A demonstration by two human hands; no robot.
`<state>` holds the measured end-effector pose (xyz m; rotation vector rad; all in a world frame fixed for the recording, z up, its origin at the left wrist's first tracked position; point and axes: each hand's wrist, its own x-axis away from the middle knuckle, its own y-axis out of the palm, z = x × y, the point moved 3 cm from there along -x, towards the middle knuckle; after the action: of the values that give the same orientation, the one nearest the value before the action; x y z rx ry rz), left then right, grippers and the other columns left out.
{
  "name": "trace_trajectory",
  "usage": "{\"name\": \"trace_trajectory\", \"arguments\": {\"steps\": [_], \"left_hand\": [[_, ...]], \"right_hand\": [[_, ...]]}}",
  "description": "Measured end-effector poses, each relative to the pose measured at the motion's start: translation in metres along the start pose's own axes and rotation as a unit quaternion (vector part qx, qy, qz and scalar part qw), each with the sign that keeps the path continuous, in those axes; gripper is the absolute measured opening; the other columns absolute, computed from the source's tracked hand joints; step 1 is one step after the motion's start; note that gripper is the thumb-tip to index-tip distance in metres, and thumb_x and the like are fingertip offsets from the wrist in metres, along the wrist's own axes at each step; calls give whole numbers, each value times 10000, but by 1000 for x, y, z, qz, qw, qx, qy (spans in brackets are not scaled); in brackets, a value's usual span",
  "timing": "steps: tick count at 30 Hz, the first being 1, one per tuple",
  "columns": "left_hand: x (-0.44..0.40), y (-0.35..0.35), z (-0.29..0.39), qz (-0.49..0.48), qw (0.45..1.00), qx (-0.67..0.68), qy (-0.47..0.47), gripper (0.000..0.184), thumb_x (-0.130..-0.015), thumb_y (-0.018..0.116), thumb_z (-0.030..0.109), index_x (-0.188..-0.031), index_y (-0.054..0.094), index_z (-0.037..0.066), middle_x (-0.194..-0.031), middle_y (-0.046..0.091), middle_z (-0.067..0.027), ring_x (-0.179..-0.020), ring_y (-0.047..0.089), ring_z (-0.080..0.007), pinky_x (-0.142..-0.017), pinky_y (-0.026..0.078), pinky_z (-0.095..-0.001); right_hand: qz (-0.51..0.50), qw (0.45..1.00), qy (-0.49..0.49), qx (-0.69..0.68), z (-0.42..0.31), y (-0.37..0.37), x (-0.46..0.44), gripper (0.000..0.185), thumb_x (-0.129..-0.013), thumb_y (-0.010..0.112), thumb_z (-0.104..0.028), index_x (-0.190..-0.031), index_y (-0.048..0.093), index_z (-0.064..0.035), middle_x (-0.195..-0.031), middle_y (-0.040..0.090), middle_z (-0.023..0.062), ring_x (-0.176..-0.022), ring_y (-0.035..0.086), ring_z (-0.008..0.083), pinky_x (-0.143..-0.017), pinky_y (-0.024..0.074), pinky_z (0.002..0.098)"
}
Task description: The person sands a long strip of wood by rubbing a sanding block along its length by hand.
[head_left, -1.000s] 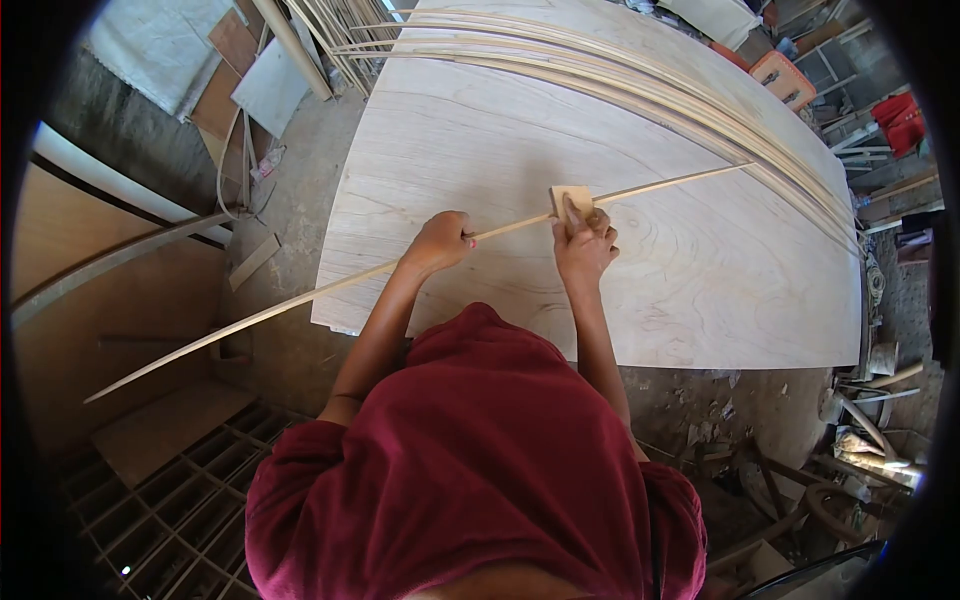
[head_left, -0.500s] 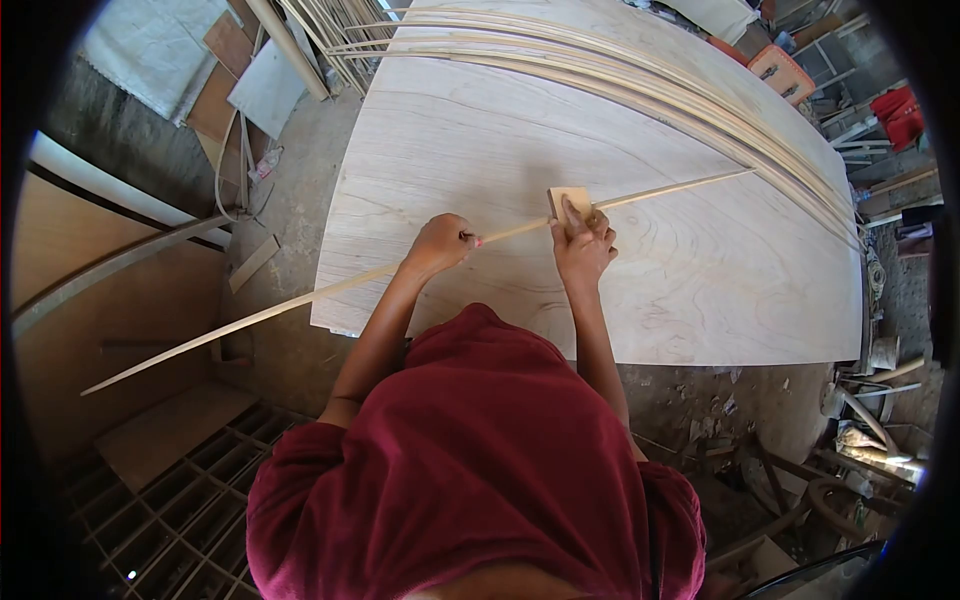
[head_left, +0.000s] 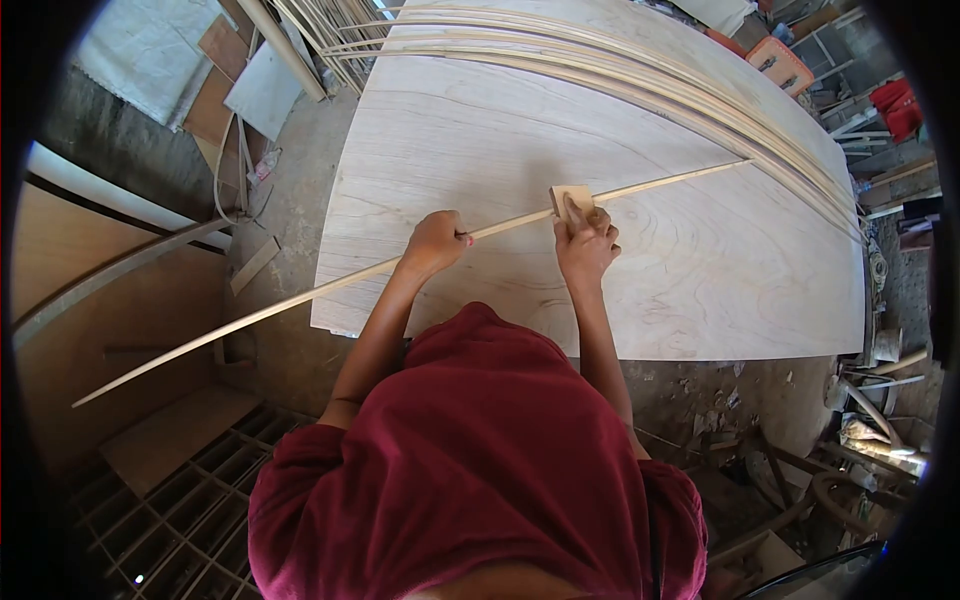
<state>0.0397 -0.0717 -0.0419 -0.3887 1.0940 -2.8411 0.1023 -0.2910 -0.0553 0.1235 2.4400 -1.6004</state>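
A long, thin wooden strip (head_left: 514, 222) crosses in front of me at a slant, its left end sticking out past the table edge. My left hand (head_left: 436, 243) is closed around the strip near its middle. A short way to the right, my right hand (head_left: 587, 248) grips a small flat wooden block (head_left: 573, 190) and presses it on the strip, fingers bent over it. The underside of the block is hidden. Beneath both hands lies a broad pale plywood sheet (head_left: 700, 290).
A bundle of similar long strips (head_left: 640, 92) lies along the far side of the sheet. More thin sticks (head_left: 325, 40) stand at the upper left. A curved board (head_left: 120, 265) leans at left, above a slatted wooden frame (head_left: 190, 500). An orange plastic item (head_left: 780, 68) sits at upper right.
The strip has slid slightly left, its left end a little lower and farther out. My left hand has moved slightly left with it. The block and my right hand have barely shifted.
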Motion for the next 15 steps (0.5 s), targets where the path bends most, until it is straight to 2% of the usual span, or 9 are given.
{"name": "trace_trajectory", "arguments": {"steps": [4,6,8,10,12,13,15], "left_hand": [[-2,7,7,32,999,-18,25,151,-751,662,115,-750,610,-27,-662,616,-162,-640,605,-249,-588,459,-348],[-3,6,8,34,999,-3,20,162,-750,667,128,-748,617,-26,-672,616,-172,-666,606,-271,-607,458,-358],[-3,7,9,20,997,-62,33,209,-747,660,178,-710,617,-23,-761,618,-221,-751,608,-366,-672,469,-427],[2,2,14,16,998,-56,16,216,-744,662,182,-707,614,-25,-754,615,-220,-751,605,-370,-678,469,-429],[5,0,13,13,999,-48,-2,222,-742,665,185,-704,611,-27,-748,612,-220,-750,601,-374,-684,469,-430],[4,0,11,1,999,-53,-3,217,-743,661,179,-717,610,-30,-750,611,-222,-755,602,-376,-688,469,-429],[1,6,2,-15,998,-57,-1,213,-743,657,173,-731,609,-34,-752,610,-225,-759,603,-379,-692,469,-428]], "right_hand": [[15,998,-57,-2,-24,-2,22,414,-769,631,-327,-1182,595,-304,-1207,465,151,-1028,440,350,-777,374,515],[-18,981,-181,-64,-49,-3,40,419,-773,625,-330,-1189,588,-309,-1208,463,155,-1056,434,348,-794,369,522],[-19,980,-183,-78,-52,-8,38,420,-764,640,-327,-1182,594,-321,-1219,467,138,-1048,447,340,-802,382,525],[-23,978,-188,-92,-49,-7,35,422,-756,656,-324,-1175,601,-333,-1230,470,121,-1040,461,332,-809,395,527],[23,994,-104,-19,-24,0,18,420,-754,661,-327,-1170,602,-336,-1228,477,121,-1039,464,331,-809,397,526],[22,994,-105,-18,-18,0,10,420,-754,661,-327,-1170,602,-336,-1228,477,121,-1039,464,331,-809,397,526],[-13,999,-11,-27,-1,2,0,424,-744,657,-331,-1165,605,-305,-1196,473,144,-1043,448,344,-810,364,531]]}}
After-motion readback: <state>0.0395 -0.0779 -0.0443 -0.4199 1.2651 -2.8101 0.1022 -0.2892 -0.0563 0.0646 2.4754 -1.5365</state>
